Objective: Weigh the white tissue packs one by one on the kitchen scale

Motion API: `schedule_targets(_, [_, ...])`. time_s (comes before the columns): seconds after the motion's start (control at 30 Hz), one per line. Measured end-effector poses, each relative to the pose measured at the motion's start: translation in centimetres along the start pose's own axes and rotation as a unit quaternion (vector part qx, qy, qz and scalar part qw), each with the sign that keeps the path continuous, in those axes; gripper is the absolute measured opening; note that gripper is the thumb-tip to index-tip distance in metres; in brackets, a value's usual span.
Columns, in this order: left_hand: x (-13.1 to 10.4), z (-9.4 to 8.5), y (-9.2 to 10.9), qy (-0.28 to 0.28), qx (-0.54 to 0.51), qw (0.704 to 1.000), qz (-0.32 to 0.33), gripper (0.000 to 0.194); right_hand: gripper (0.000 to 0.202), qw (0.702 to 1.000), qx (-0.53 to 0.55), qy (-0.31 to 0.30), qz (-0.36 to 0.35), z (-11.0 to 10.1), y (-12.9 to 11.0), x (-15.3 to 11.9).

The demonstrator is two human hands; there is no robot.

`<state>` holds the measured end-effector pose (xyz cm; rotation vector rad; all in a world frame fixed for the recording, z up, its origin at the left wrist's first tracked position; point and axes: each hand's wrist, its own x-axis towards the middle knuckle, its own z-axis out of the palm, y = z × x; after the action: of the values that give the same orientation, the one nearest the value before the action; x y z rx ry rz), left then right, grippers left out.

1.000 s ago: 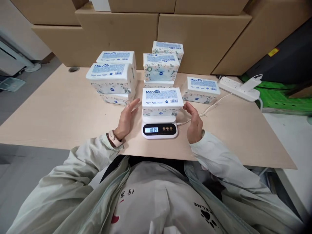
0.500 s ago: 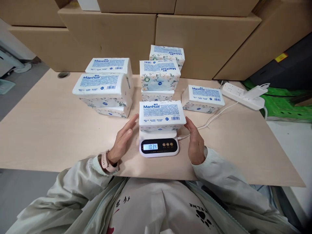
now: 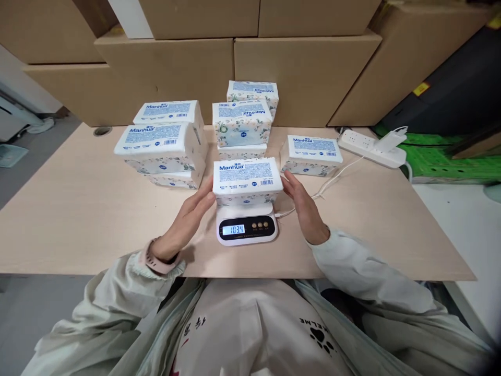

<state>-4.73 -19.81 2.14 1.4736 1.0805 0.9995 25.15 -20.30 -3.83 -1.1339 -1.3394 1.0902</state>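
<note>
A white and blue Manhua tissue pack (image 3: 247, 177) lies on a white digital scale (image 3: 250, 241), whose lit display reads 103.4. My left hand (image 3: 185, 222) is at the pack's left side, fingers stretched out and the tips at or very near its edge. On the opposite side, my right hand (image 3: 307, 209) has its fingers extended close by the pack's right end. Neither hand is wrapped round the pack, and whether the fingertips touch it I cannot tell.
Stacked tissue packs (image 3: 154, 141) stand at the left, with another stack (image 3: 242, 125) behind the scale. A single pack (image 3: 311, 155) lies to the right. A white cable (image 3: 323, 192) runs from the scale towards a power strip (image 3: 371, 149). Cardboard boxes (image 3: 168, 78) line the back.
Both hands have moved forward along the pack's sides, fingers still extended. The view has shifted slightly. The pack remains on the scale, and the reading is the same.
</note>
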Motion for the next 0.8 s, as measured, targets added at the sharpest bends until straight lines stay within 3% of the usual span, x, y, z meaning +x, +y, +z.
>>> schedule_targets(0.1, [1.1, 1.1, 2.6, -0.06, -0.027, 0.997, -0.03, 0.057, 0.07, 0.999, 0.004, -0.039, 0.001, -0.9, -0.8, 0.7])
schedule_targets(0.27, [5.0, 4.6, 3.9, -0.171, -0.025, 0.984, -0.035, 0.053, 0.068, 0.996, -0.001, 0.085, -0.016, -4.4, 0.2, 1.6])
schedule_targets(0.47, [9.8, 8.5, 2.3, -0.195, 0.028, 0.98, 0.008, 0.045, 0.061, 0.98, -0.063, 0.188, 0.03, -9.4, 2.9, 1.2])
schedule_targets(0.63, [13.4, 9.4, 1.0, -0.205, 0.09, 0.975, 0.001, 0.047, 0.064, 0.974, -0.134, 0.183, 0.032, -10.6, 3.6, 2.1])
schedule_targets(0.8, [16.2, 10.4, -1.6, -0.166, 0.033, 0.985, 0.039, 0.05, 0.062, 0.963, -0.206, 0.174, -0.017, -11.5, 3.6, 5.8])
